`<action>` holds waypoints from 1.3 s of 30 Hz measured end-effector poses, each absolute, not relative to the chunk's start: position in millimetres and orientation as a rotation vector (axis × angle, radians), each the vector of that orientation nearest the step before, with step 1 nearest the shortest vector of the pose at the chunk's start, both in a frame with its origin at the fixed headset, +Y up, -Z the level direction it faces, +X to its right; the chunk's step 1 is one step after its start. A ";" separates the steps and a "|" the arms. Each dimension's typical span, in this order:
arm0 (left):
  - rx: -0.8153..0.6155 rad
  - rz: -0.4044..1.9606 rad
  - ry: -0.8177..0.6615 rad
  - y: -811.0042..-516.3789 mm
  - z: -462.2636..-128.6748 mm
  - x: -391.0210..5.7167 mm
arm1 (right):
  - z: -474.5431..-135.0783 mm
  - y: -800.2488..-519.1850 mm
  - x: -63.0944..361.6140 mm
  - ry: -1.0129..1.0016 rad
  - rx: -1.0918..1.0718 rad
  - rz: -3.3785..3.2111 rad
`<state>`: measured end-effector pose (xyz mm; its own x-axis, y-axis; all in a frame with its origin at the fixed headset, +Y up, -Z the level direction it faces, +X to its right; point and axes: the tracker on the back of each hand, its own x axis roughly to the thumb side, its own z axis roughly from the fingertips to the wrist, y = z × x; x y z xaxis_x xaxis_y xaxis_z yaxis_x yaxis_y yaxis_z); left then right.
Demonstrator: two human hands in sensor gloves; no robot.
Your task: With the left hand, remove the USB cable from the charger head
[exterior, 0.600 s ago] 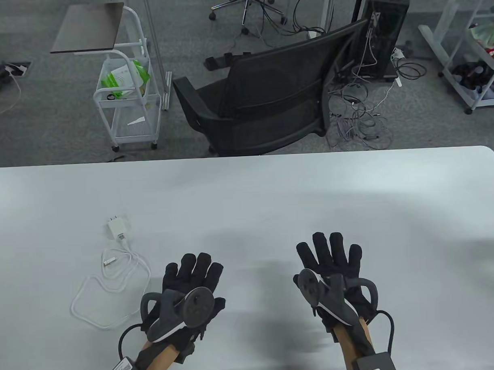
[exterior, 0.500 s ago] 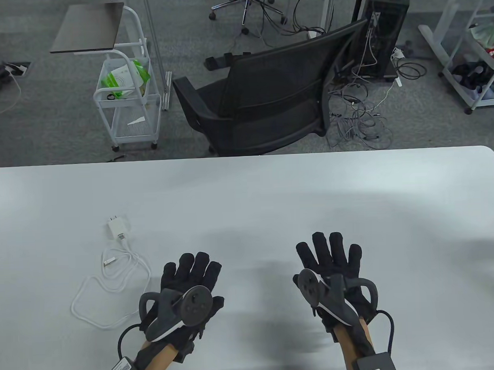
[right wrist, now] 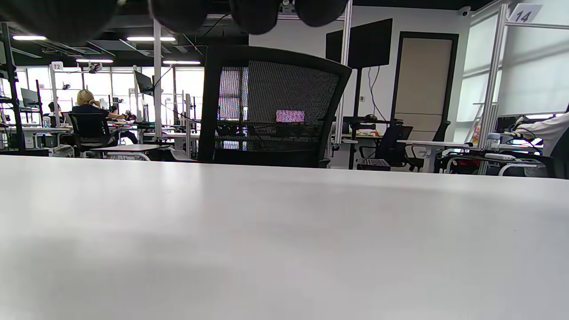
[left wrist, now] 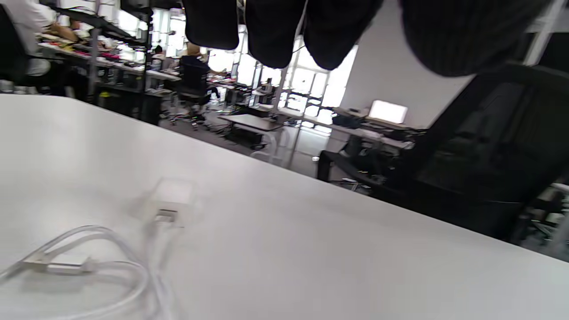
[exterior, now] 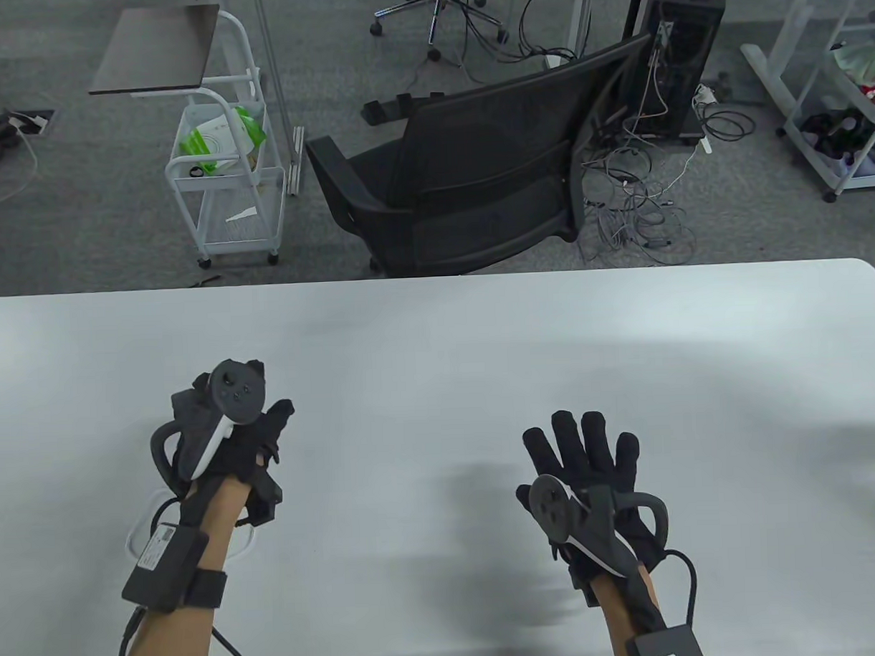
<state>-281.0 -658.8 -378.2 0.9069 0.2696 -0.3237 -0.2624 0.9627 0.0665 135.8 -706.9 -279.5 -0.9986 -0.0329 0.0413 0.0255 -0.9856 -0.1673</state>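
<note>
The white charger head [left wrist: 171, 195] lies on the white table [exterior: 437, 328] with the white USB cable [left wrist: 120, 271] plugged into its near side; both are blurred in the left wrist view. The cable's free plug [left wrist: 58, 266] lies in the loop. In the table view my left hand [exterior: 265, 413] hovers over the charger and hides it; only part of the cable loop [exterior: 137, 528] shows beside the forearm. Its fingertips [left wrist: 329, 31] hang above the table and hold nothing. My right hand [exterior: 581, 445] rests flat on the table, fingers spread, empty.
A black office chair [exterior: 475, 176] stands just beyond the table's far edge [exterior: 436, 276]. A white cart [exterior: 224, 170] stands on the floor at the back left. The right wrist view shows only bare table [right wrist: 284, 240].
My left hand has moved forward and to the left, from beside the cable loop to over the charger head. The right hand has not moved.
</note>
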 end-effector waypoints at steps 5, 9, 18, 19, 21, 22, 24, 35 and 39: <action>-0.048 0.301 0.537 -693.2 -410.3 -310.1 | -280.0 -706.5 136.4 0.252 -0.062 -3.111; -0.130 0.266 0.681 -728.8 -426.7 -325.2 | -280.1 -707.7 135.6 0.232 -0.067 -3.114; -0.159 0.085 0.806 -757.0 -446.8 -324.5 | -280.3 -708.0 135.3 0.194 -0.062 -3.134; -0.135 0.033 0.821 -756.9 -448.7 -322.7 | -280.3 -708.2 135.3 0.191 -0.063 -3.137; -0.142 -0.022 0.859 -757.4 -452.2 -322.4 | -280.4 -708.5 135.5 0.185 -0.061 -3.141; -0.130 -0.033 0.880 -757.1 -452.6 -323.2 | -280.5 -708.5 135.7 0.183 -0.060 -3.143; -0.108 -0.040 0.911 -756.8 -452.6 -325.4 | -280.7 -708.4 136.1 0.178 -0.055 -3.146; -0.088 0.025 0.803 -750.9 -446.7 -320.5 | -281.7 -708.5 136.4 0.162 -0.057 -3.163; -0.029 0.093 0.710 -735.6 -442.5 -313.2 | -281.8 -709.0 135.1 0.154 -0.068 -3.169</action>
